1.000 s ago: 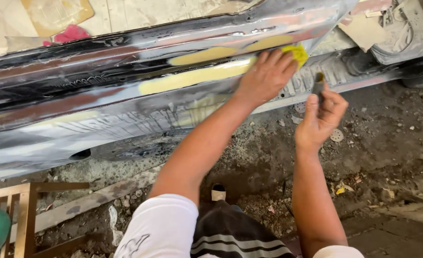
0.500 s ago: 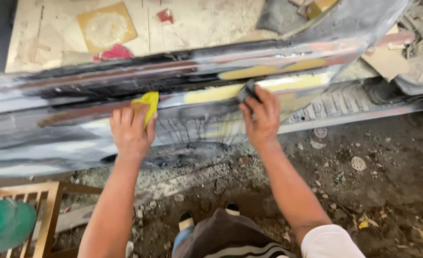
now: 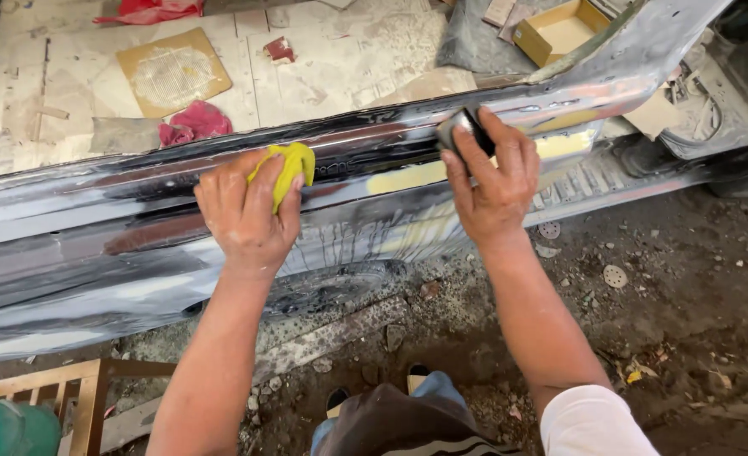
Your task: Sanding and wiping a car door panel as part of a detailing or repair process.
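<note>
A long wet car body panel (image 3: 95, 253), dark and grey with yellow filler patches (image 3: 408, 176), lies across the view. My left hand (image 3: 243, 215) presses a yellow cloth (image 3: 289, 165) against its upper ridge. My right hand (image 3: 492, 181) grips a small dark sanding block (image 3: 465, 127) and holds it on the panel beside a yellow patch. Water streaks run down the panel face below both hands.
Behind the panel is a pale floor with a red rag (image 3: 192, 122), a flat cardboard piece (image 3: 174, 72) and an open cardboard box (image 3: 560, 29). Gravelly dirt ground (image 3: 661, 287) lies in front. A wooden frame (image 3: 70, 384) and green container (image 3: 7, 429) sit lower left.
Both hands slid along the panel: my left hand with the cloth moved from the right end to the left part. My right hand lifted the block onto the upper ridge.
</note>
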